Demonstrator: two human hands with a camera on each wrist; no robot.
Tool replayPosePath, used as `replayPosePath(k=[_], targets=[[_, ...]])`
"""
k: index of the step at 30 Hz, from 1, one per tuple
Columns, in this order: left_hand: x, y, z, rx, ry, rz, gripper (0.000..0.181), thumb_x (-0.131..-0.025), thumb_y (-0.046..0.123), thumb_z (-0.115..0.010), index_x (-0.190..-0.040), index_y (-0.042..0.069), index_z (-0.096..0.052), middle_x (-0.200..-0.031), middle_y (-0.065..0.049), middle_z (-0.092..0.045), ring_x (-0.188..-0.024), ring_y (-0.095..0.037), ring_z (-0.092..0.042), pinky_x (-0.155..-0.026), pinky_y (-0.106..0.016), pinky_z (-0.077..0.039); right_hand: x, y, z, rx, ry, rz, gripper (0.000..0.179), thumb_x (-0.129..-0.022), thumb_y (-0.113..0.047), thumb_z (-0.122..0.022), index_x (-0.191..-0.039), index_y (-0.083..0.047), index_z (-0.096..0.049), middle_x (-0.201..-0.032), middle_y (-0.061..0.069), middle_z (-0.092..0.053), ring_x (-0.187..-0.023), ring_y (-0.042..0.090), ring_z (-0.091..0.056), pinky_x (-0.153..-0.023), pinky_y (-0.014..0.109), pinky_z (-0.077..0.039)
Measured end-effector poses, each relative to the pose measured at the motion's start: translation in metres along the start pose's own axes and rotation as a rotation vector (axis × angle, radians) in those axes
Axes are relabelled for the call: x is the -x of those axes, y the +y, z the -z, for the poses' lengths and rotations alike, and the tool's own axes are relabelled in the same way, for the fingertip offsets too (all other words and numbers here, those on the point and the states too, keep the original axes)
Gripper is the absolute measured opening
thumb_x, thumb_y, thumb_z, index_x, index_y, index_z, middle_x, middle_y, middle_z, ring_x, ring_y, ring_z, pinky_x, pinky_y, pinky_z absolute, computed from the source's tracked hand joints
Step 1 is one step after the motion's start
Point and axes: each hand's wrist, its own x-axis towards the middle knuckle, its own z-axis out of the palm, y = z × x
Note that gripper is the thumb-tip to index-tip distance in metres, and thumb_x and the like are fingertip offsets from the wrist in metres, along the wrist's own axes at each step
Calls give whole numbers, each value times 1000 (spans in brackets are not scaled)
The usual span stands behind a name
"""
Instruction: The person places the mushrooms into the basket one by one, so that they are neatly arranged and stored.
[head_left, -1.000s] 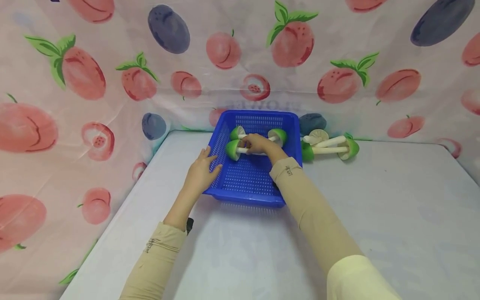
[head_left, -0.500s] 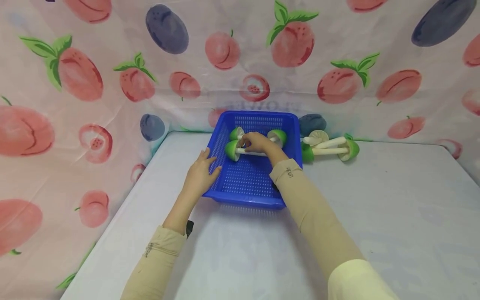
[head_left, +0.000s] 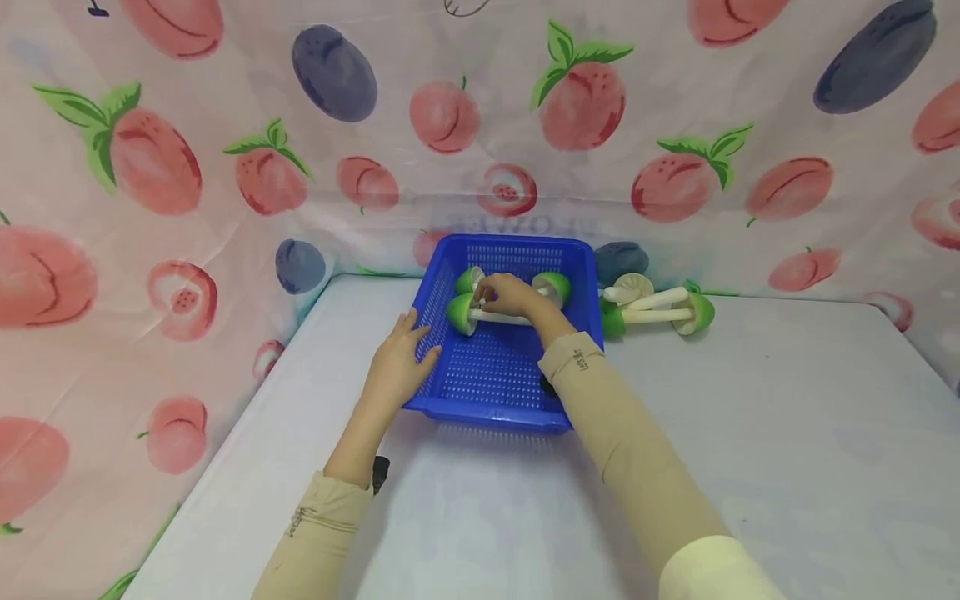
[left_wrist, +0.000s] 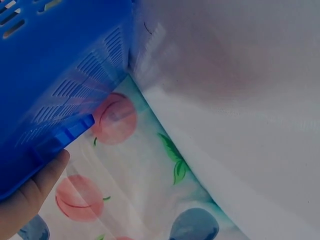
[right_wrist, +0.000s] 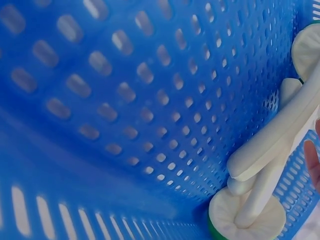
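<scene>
A blue plastic basket (head_left: 495, 414) stands near the back of the table. Several toy mushrooms with green caps and white stems lie across its far half, among them a front mushroom (head_left: 462, 315) with its cap to the left. My left hand (head_left: 393, 367) rests at the basket's left rim, fingers extended and spread; in the left wrist view a finger lies along the rim. Inside the basket, my right hand (head_left: 510, 296) bends its fingers just above the mushroom stems. A fingertip (right_wrist: 312, 162) shows beside a stem (right_wrist: 275, 135) in the right wrist view; whether it pinches one is hidden.
More green-capped mushrooms (head_left: 652, 310) lie on the white table (head_left: 780, 433), against the basket's right side. Fruit-printed cloth (head_left: 450, 183) hangs close behind the basket and along the left.
The head view has tilted slightly upward, so the scene sits lower. My right fingers have risen a little off the front mushroom's stem. My left hand stays at the rim.
</scene>
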Motion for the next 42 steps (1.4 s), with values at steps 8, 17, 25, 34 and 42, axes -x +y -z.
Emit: replayPosePath(k=[8,17,25,34,42], targets=[[0,3,4,8,6,-6,46,-93,25,-58,-129,-4,-54,-150,-22,-31,-142,-36,-24,-113,-52,-27,4,-4,4,51,7,-46,21,-89,-7,-60,-108,2,-64,-108,20,-66,-104,32,-60,-93,41,-49],[2,7,3,13,-2,-7,48,-93,25,-58,-130,-4,-53,-150,-22,-30,-142,-36,-23,-113,-52,-27,11,-6,12,44,32,-62,21,-91,-11,-58,-107,0,-65,-107,20,-66,-101,32,-61,-89,42,-50],[-3,6,3,-10,19,-18,49,-92,25,-59,-131,-4,-52,-150,-22,-31,-142,-35,-25,-113,-50,-27,17,-18,34,-25,99,-73,25,-91,-12,-59,-110,4,-64,-111,22,-64,-105,34,-59,-94,44,-48],[-5,5,1,-31,13,-17,47,-92,25,-59,-129,-4,-54,-149,-23,-33,-141,-35,-27,-113,-49,-28,29,-42,52,-5,30,-88,29,-93,-15,-57,-117,2,-60,-115,22,-61,-106,33,-58,-94,44,-47],[1,3,-1,-15,18,-4,47,-91,25,-60,-128,-4,-55,-148,-23,-34,-140,-37,-28,-113,-51,-29,55,-71,79,83,35,-22,30,-93,-15,-58,-119,-1,-58,-114,21,-61,-107,34,-57,-95,45,-47]])
